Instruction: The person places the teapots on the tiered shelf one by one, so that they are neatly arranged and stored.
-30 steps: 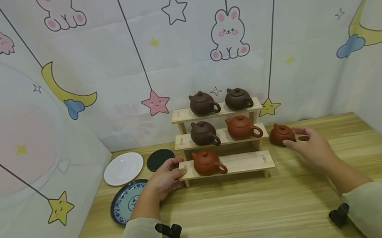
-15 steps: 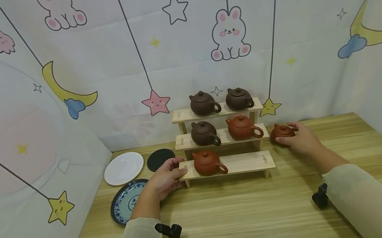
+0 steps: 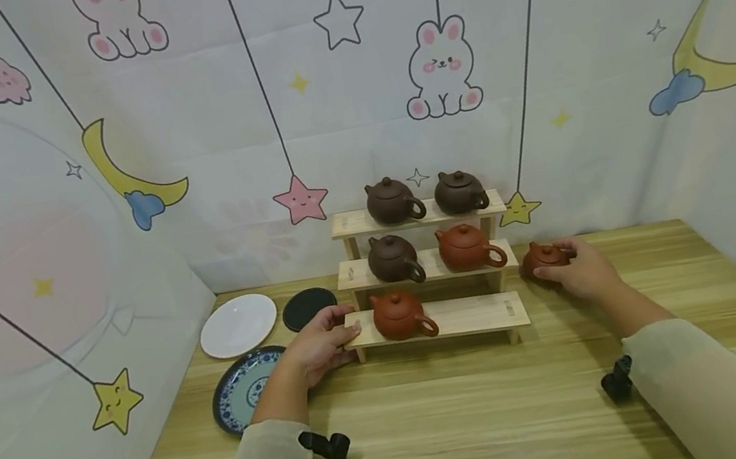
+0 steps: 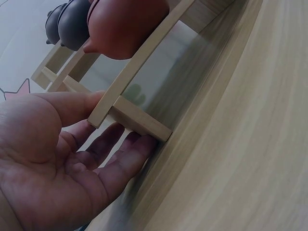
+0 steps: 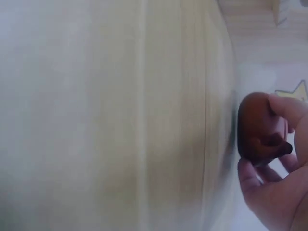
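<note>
My left hand [image 3: 317, 345] grips the left end of the lowest step of a three-tier wooden display stand [image 3: 470, 314]. In the left wrist view the thumb lies on the board, and the fingers [image 4: 122, 166] curl beneath it by the leg. To the stand's right, my right hand [image 3: 585, 270] holds a small red-brown clay teapot [image 3: 543, 262] on the table, thumb and fingers on opposite sides of its body [image 5: 257, 126]. An orange-red teapot [image 3: 397, 315] sits on the bottom step. The middle step bears a dark brown teapot [image 3: 391, 258] and another orange-red teapot [image 3: 464, 247].
Two dark brown teapots, one at left [image 3: 390, 201] and one at right [image 3: 460, 191], stand on the top step. Left of the stand lie a white plate [image 3: 238, 326], a black round plate [image 3: 308, 308] and a blue-patterned plate [image 3: 228, 399]. A printed curtain [image 3: 349, 119] closes off the back.
My right hand has moved left and forward, and its thumb and fingers have closed round the red-brown teapot. The left hand stays on the stand.
</note>
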A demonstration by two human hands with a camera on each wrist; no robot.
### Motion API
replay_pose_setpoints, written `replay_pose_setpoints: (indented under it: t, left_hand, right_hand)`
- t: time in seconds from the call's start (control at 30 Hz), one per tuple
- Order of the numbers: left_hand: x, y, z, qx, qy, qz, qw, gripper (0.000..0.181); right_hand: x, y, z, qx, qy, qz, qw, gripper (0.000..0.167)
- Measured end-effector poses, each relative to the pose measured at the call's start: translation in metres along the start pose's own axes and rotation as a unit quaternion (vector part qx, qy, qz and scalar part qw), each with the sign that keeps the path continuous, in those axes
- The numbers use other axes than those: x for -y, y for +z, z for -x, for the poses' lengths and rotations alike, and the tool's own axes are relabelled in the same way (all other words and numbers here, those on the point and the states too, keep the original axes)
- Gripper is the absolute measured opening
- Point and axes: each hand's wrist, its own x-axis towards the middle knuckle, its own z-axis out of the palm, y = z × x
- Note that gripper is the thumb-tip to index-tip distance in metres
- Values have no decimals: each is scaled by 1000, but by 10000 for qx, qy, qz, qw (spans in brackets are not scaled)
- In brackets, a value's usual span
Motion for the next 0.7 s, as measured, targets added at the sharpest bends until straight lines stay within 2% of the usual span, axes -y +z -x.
replay_pose_setpoints:
  t: [0.13,0.37,0.7]
  left_hand:
    - [0,0,0,-3,4,-9,10000,52]
    - [0,1,0,-17,-5,-53,10000,52]
    - [1,0,-1,-24,19,-27,10000,52]
  right_hand:
    - [-1,-4,12,-64,-199,-16,9998,92]
    - [4,-13,46,-48,-329,-143,9993,94]
    - [29,-13,93,112,-791,-432,9959,84]
